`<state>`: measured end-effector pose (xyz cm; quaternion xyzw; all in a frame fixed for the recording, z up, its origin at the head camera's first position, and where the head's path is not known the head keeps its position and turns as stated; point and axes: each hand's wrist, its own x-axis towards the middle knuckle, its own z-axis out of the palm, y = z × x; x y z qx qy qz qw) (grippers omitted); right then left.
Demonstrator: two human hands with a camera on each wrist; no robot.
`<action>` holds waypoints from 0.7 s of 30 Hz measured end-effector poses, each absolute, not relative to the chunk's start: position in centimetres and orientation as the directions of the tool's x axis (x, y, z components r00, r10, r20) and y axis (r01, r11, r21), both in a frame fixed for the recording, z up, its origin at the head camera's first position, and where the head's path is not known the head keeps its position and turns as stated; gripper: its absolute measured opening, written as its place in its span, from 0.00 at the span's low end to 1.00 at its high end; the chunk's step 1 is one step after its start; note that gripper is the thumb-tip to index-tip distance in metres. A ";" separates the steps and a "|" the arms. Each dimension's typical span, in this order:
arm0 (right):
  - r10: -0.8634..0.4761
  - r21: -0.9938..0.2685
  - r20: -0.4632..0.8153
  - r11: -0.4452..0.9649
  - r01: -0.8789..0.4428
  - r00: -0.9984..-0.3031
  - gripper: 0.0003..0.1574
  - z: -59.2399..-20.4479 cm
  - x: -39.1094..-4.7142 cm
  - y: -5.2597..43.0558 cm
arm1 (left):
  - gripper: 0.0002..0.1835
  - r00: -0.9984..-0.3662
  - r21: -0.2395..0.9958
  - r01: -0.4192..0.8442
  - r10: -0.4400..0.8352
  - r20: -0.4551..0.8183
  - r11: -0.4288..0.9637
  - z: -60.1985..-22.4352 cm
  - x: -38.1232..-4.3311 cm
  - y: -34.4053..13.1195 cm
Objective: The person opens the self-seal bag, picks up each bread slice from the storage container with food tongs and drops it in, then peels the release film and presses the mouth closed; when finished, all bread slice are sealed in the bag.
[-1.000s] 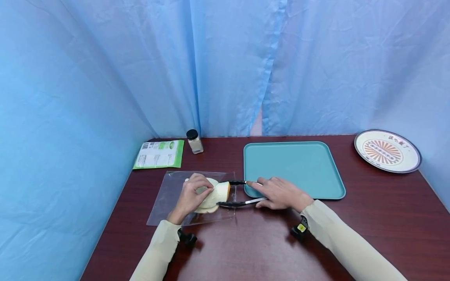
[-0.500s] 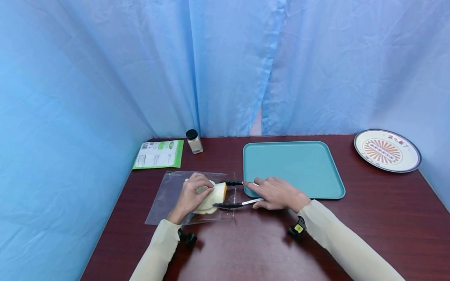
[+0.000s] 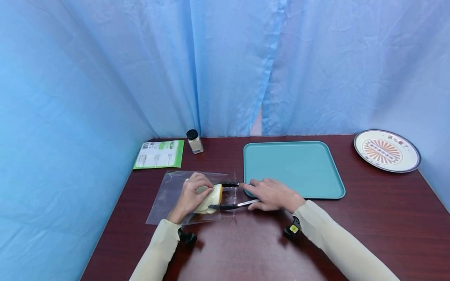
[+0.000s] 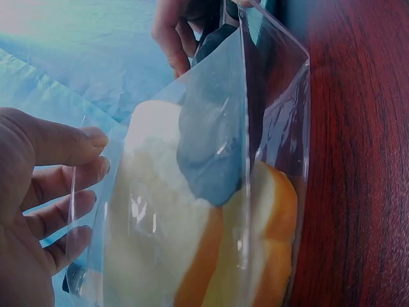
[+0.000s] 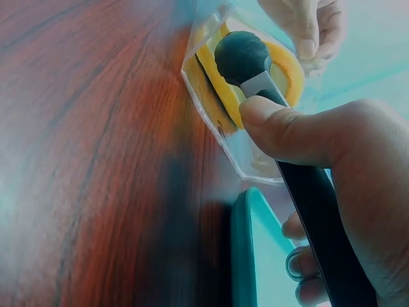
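Note:
My left hand (image 3: 190, 197) pinches the edge of a clear plastic bag (image 3: 165, 201) between thumb and fingers, holding its upper layer raised. My right hand (image 3: 273, 195) grips a pair of tongs (image 3: 228, 207) with black tips and metal arms. One dark tip presses against a bread slice (image 4: 153, 211) inside the bag in the left wrist view. Another crusted bread piece (image 4: 279, 220) lies beside it, under the plastic. In the right wrist view my thumb lies along the tongs' dark arm (image 5: 323, 220). The far tong tip is mostly hidden.
A teal tray (image 3: 291, 168) lies right of the bag, close to my right hand. Behind the bag are a black-capped jar (image 3: 195, 142) and a green-and-white packet (image 3: 158, 154). A patterned plate (image 3: 409, 158) rests at the far right. Blue curtains (image 3: 225, 70) surround the table.
My right hand and the tongs have moved left, pushing the bread slice further into the bag. My left hand has stayed in place on the bag's edge.

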<state>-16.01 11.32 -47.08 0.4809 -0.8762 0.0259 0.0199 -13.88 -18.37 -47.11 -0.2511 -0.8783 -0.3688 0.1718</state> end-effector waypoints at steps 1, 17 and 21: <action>-0.842 -0.024 0.064 0.535 -0.845 -0.535 0.42 -47.1 -16.0 11.2 | 0.04 -0.815 0.562 0.568 0.314 0.487 0.601 -47.1 -13.9 -18.4; -0.842 -0.026 0.083 0.533 -0.846 -0.533 0.45 -47.7 -16.1 10.0 | 0.04 -0.799 0.567 0.591 0.315 0.513 0.574 -46.9 -13.7 -18.3; -0.833 -0.034 0.082 0.546 -0.837 -0.546 0.50 -47.6 -16.1 9.9 | 0.04 -0.794 0.570 0.597 0.313 0.521 0.564 -46.9 -13.7 -18.4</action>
